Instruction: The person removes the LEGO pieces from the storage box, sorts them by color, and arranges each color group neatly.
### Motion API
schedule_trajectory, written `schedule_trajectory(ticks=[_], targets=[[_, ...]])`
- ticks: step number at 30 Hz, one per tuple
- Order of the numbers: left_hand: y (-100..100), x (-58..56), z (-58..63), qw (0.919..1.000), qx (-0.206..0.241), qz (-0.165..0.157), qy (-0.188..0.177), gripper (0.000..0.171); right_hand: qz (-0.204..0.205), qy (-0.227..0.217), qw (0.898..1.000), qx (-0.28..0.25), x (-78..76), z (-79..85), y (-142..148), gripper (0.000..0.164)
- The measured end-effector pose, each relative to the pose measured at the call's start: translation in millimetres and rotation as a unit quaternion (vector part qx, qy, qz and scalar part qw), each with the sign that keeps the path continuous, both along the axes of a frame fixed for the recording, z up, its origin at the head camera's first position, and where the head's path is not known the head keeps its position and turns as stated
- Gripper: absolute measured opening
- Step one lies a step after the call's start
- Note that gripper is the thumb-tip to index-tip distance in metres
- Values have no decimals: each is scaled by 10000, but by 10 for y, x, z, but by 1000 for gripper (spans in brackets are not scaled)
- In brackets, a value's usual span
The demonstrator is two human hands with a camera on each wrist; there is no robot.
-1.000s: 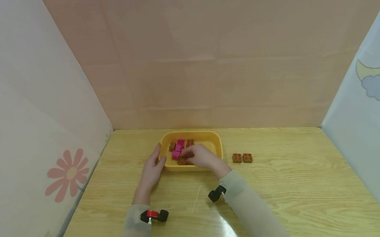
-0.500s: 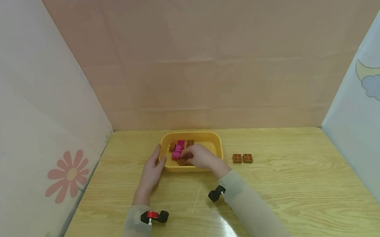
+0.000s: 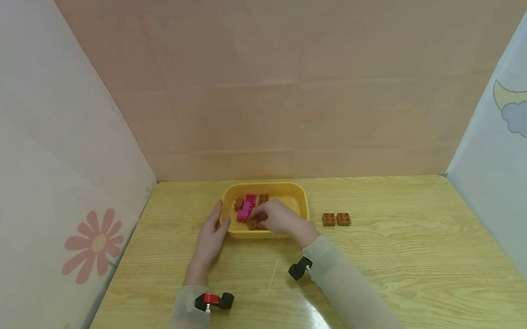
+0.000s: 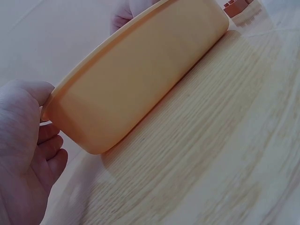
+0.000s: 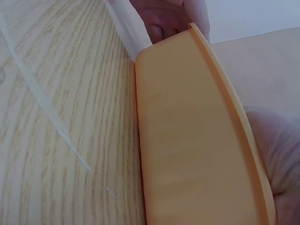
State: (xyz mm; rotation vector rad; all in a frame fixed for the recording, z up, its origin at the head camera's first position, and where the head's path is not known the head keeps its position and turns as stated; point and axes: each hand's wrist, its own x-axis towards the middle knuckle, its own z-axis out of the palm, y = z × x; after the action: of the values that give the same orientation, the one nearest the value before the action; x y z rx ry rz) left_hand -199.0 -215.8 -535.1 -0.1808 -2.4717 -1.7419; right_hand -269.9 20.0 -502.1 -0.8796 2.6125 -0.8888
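A yellow tray (image 3: 294, 188) with several pink and brown toy bricks lies toward the back of the table. My left hand (image 3: 212, 235) grips its left end; in the left wrist view the thumb hooks over the rim and the fingers curl below it outside. Reaching over the front wall, my right hand (image 3: 275, 217) has bent fingers down inside the tray, pinching a brown toy brick (image 3: 252, 225) near the front. Joined pink bricks (image 3: 245, 211) sit just behind its fingertips. In the right wrist view the tray wall (image 5: 192, 131) hides those fingertips.
Two brown bricks (image 3: 336, 219) stand side by side on the wooden table (image 3: 409, 240), right of the tray. Another brown brick (image 3: 264, 199) and one at the tray's left (image 3: 239, 203) lie inside it. Fabric walls enclose the table's back and sides.
The pink bricks and the brown brick at my right fingertips have shifted slightly. My left hand keeps its hold on the tray, and the tray stays in place.
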Motion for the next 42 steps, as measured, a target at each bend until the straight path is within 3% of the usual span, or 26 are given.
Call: schedule_trajectory(ticks=[16,23,33,42], targets=[[0,3,-2,10000,13,-10,13,67,182,119,9997,87,-15,-18,6,27],[-6,3,-9,9999,81,-4,-70,66,311,201,9992,-130,-15,1,40,29],[-2,-6,10,10000,82,0,-50,68,322,1018,9923,-623,-19,40,89,33],[-6,-16,-6,10000,-50,38,-61,67,45,1294,9871,-945,-37,46,108,41]])
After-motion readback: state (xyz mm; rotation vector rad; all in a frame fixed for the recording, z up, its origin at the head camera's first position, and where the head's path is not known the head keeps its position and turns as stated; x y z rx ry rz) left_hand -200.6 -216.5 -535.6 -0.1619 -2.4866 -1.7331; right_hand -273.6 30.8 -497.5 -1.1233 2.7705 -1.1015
